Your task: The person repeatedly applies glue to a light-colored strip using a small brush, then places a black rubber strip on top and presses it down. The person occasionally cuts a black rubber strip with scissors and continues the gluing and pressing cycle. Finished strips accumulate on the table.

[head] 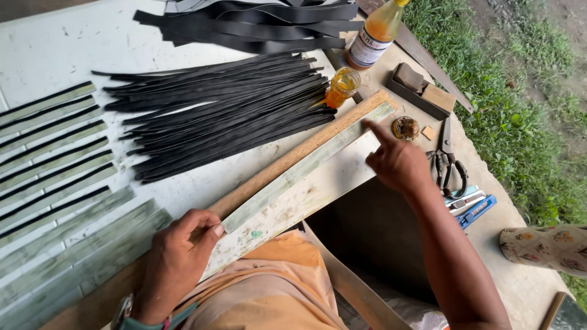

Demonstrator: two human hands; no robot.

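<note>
**Both hands on pale green strip**

Orange cloth point(275, 287) lies nearest the lens. Left hand point(177, 256) pinches the near end of the pale green strip point(306, 168); right hand point(397, 162), index finger extended, presses its far end. Strip rests on a wooden slat point(293, 156) across the worktop point(55, 49), beside black strips point(226, 110).

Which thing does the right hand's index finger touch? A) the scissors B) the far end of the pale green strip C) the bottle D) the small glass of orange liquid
B: the right hand has its index finger laid on the far end of the pale green strip, while the left hand grips the near end; the scissors lie apart.
</note>
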